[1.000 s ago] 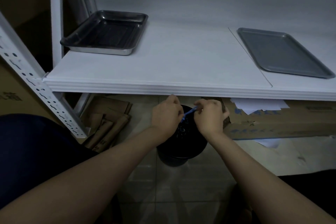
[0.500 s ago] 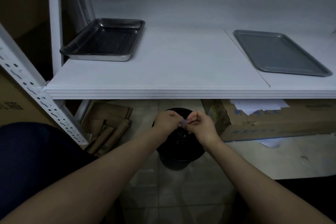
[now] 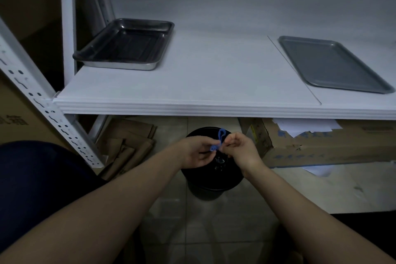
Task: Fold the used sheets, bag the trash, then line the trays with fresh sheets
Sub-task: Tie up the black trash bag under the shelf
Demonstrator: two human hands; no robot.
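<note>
Bagging the trash looks like the step in hand: left hand [image 3: 196, 152] and right hand [image 3: 241, 151] both pinch the blue drawstring [image 3: 219, 140], its loop sticking up between them, just above the black trash bag [image 3: 218, 161] in the bin [image 3: 212, 191] on the floor. Next move probably calls for pulling the ends apart to cinch the knot, then lifting the bag out. On the white shelf [image 3: 214, 75], deep steel tray [image 3: 126, 45] left, flat grey tray [image 3: 330, 64] right, both unlined. Beneath: flattened cardboard [image 3: 126, 141], bin, cardboard box [image 3: 321, 148] with white sheets [image 3: 306, 126] on top
</note>
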